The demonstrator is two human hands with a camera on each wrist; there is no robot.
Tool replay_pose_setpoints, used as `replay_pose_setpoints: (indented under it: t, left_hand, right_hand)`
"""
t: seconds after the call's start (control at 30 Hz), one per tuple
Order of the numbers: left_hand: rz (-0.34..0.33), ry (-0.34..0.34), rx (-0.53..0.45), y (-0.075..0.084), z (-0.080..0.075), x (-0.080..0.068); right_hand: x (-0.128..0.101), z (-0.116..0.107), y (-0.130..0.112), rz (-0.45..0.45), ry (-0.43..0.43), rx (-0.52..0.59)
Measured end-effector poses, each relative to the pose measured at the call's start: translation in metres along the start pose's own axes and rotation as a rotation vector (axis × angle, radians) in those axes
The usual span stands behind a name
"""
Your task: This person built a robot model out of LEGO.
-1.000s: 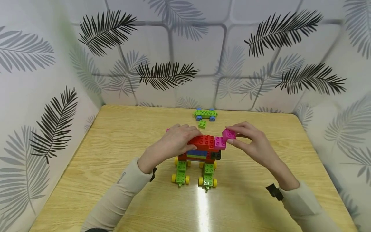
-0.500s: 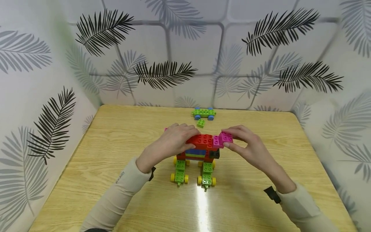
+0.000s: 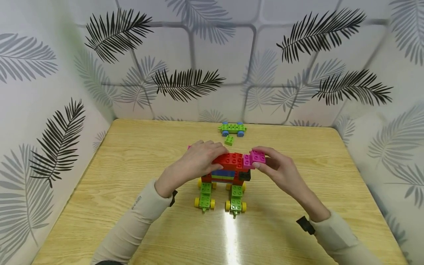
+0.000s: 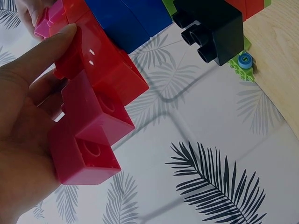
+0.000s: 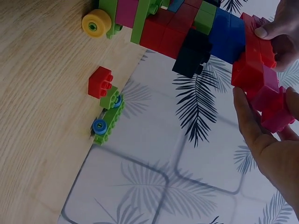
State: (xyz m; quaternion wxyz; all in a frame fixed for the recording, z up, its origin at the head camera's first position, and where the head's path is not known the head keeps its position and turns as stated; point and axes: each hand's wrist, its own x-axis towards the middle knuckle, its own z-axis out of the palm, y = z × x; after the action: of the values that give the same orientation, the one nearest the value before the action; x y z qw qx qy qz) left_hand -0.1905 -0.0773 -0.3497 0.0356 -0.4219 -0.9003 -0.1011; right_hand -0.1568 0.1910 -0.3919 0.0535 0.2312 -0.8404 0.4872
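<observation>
A four-legged toy building-brick model stands on the table, with green legs (image 3: 205,195) on yellow wheels and a blue middle layer (image 4: 135,18). My left hand (image 3: 202,160) grips the red bricks (image 3: 229,159) along its top, thumb on the near side. Stepped pink bricks (image 4: 84,158) at the model's left end lie by that palm. At the right end, my right hand (image 3: 281,167) pinches a pink brick (image 3: 258,156) between thumb and fingers. It overlaps a lighter pink brick (image 3: 246,161) joined to the red ones. A black brick (image 3: 244,175) juts out below.
Behind the model lie a small green brick (image 3: 229,140) and a green wheeled base (image 3: 233,128) with blue wheels. A loose red brick (image 5: 100,82) shows in the right wrist view. A leaf-patterned wall covering (image 3: 185,44) borders the wooden table (image 3: 142,140).
My right hand has brought the pink brick left and slightly down, onto the lighter pink brick's end. My left hand keeps its grip on the red bricks.
</observation>
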Motion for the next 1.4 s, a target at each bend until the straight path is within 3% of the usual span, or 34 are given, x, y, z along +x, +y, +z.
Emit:
replay_pose_setpoints:
  t: [0.8, 1.0, 1.2, 1.4]
  left_hand:
    - [-0.002, 0.002, 0.009, 0.000, -0.003, -0.001]
    - [-0.023, -0.027, 0.016, 0.000, -0.005, -0.002]
    - [-0.019, -0.065, 0.030, -0.005, -0.007, -0.007]
    - [-0.054, -0.051, 0.007, -0.014, -0.012, -0.018]
  right_hand:
    - [0.006, -0.001, 0.000, 0.043, 0.010, 0.107]
    - [0.006, 0.000, -0.001, 0.055, -0.007, 0.122]
    - [0.005, 0.004, -0.003, 0.069, -0.020, 0.099]
    - [0.001, 0.007, -0.005, 0.079, -0.010, 0.067]
